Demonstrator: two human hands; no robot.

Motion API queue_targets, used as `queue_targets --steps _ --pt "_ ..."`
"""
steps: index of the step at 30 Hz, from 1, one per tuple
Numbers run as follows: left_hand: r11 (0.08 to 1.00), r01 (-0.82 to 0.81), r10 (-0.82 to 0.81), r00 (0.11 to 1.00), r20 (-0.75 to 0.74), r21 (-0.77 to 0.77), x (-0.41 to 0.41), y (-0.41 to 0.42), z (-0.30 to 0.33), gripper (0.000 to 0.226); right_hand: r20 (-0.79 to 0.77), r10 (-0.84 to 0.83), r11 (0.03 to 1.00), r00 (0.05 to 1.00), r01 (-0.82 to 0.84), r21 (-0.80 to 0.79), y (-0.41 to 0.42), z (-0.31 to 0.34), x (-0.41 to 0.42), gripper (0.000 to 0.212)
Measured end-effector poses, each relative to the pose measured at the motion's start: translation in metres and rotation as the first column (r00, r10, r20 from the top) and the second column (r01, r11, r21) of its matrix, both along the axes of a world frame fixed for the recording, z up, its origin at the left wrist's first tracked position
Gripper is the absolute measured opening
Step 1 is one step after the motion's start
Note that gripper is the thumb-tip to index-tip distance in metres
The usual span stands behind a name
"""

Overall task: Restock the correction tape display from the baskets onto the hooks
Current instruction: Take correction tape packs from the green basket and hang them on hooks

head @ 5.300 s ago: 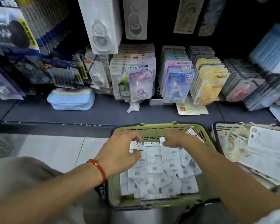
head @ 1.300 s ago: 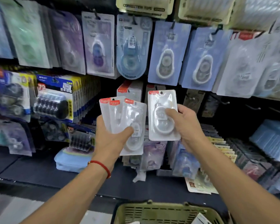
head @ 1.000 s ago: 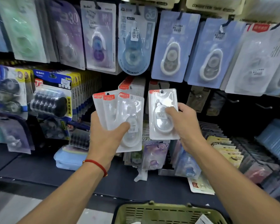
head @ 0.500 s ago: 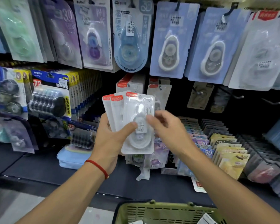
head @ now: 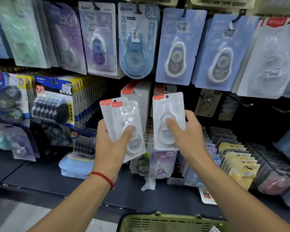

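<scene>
Display wall (head: pixel 174 47): I am facing rows of hung correction tape packs; the white, red-tabbed row (head: pixel 137 92) is hanging just behind my hands.
Basket (head: pixel 166 222): it is sitting below, well apart from both hands.
Left hand (head: pixel 110 144): I am gripping a fanned stack of packs (head: pixel 122 121), thumb across the front.
Right hand (head: pixel 189 136): I am pinching a single pack (head: pixel 168 119); it is standing upright, long axis vertical, hang hole uppermost, nearest the matching hook.

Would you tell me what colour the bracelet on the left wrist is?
Red, a thin cord bracelet, clearest in the head view.
</scene>
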State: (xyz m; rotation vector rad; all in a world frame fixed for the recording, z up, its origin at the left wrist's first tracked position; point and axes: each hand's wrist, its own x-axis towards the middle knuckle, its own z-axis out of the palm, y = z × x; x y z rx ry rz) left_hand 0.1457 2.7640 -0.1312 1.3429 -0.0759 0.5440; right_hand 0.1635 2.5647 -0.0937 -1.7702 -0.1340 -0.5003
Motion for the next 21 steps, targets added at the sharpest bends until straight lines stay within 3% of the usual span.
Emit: queue_targets --steps 8,11,13,15,17,21 --pt "0.997 -0.074 0.074 0.997 -0.013 -0.031 -0.001 0.005 0.005 0.048 -0.023 -0.027 1.0 0.999 0.027 0.014 -0.001 0.004 0.004 0.031" --pt "0.996 -0.087 0.087 0.996 -0.008 -0.022 -0.003 0.003 0.006 0.053 0.006 -0.175 0.941 0.985 0.169 -0.294 -0.003 0.002 0.003 0.054" --pt "0.998 -0.053 0.053 0.999 0.005 -0.02 -0.005 0.001 0.007 0.062 0.138 -0.194 0.876 0.971 0.235 -0.422 0.0 0.001 -0.001 0.047" --pt "0.999 0.017 -0.017 1.0 -0.001 -0.048 -0.005 -0.002 0.007 0.067 0.062 0.017 0.922 0.998 0.009 -0.387 0.004 0.0 -0.003 0.034" --pt "0.994 0.085 -0.086 0.996 -0.014 -0.072 -0.006 -0.007 0.007 0.068 -0.133 0.243 0.907 0.961 -0.273 -0.322 0.01 -0.005 -0.008 0.039" --pt "0.983 0.146 -0.151 0.988 -0.038 -0.109 -0.008 -0.011 0.009 0.067 -0.133 0.3 0.925 0.945 -0.322 -0.201 0.018 -0.013 -0.011 0.042"
